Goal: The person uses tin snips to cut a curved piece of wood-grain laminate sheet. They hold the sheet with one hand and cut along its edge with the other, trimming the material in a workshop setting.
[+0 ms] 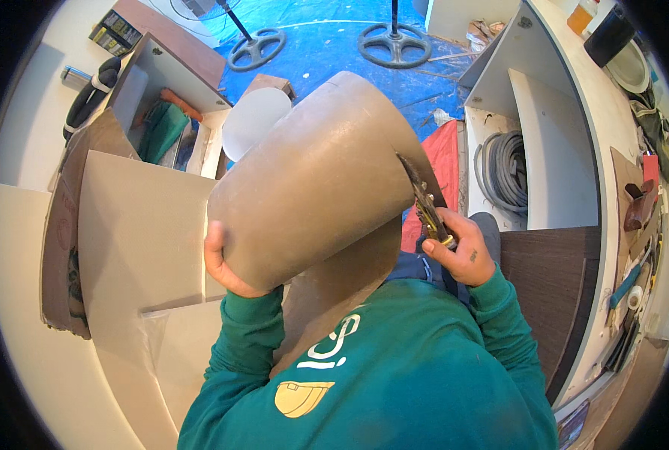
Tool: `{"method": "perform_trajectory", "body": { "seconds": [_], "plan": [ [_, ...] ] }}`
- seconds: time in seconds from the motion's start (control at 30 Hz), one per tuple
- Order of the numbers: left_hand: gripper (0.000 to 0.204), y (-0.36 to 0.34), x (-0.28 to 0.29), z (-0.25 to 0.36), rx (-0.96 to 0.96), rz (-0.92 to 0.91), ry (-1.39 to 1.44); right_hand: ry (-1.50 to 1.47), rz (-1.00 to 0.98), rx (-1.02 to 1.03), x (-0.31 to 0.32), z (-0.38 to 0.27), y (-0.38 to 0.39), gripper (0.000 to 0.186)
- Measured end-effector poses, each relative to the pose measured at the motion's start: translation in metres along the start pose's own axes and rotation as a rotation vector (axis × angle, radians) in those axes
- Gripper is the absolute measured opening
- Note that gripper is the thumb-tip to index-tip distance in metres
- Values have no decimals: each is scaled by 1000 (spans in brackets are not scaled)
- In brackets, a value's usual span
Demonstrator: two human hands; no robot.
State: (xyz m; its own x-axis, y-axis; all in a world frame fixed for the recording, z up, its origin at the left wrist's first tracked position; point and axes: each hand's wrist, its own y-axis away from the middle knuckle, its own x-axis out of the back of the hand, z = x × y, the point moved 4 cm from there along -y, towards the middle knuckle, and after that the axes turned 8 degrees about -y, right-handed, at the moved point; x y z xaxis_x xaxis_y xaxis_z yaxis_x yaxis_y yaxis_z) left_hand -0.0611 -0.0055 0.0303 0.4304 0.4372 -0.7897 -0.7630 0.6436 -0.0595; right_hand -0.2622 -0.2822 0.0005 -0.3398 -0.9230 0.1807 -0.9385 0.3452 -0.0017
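A large brownish-grey sheet (312, 169), thin and smooth, curves into a loose roll in front of my body. Its lower end hangs down toward my lap. My left hand (229, 262) grips the roll's left edge, the thumb outside and the other fingers mostly hidden. Closed round the handles of a pair of snips (426, 202), my right hand (462, 246) is at the roll's right end. The dark blades reach up into the sheet at a short slit near that edge. Whether the blades are apart is hard to make out.
At left stand flat pale panels (139, 232), a cardboard piece (63, 255) and an open cabinet (136, 79). On the right, a cabinet holds a coiled grey hose (502, 172); tools line the worktop (612, 142). Blue sheeting (319, 64) covers the floor beneath two wheel-shaped stand bases (394, 46).
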Motion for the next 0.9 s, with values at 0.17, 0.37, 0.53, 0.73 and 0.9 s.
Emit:
{"method": "perform_trajectory", "body": {
  "seconds": [0.17, 0.37, 0.53, 0.73, 0.9],
  "plan": [
    [53, -5, -14, 25, 28, 89, -583, -79, 10, -51, 4, 6, 10, 46],
    [55, -3, 2, 27, -10, 79, -777, -66, -52, -126, 12, 2, 16, 49],
    [47, -8, -10, 20, 0, 149, -609, -129, -34, -64, 10, 16, 19, 54],
    [40, -9, -13, 13, 39, 268, -588, -3, -19, -10, 17, 20, 9, 55],
    [50, -11, 1, 7, 161, 245, -515, 144, 59, 77, 20, 14, 1, 52]
  ]
}}
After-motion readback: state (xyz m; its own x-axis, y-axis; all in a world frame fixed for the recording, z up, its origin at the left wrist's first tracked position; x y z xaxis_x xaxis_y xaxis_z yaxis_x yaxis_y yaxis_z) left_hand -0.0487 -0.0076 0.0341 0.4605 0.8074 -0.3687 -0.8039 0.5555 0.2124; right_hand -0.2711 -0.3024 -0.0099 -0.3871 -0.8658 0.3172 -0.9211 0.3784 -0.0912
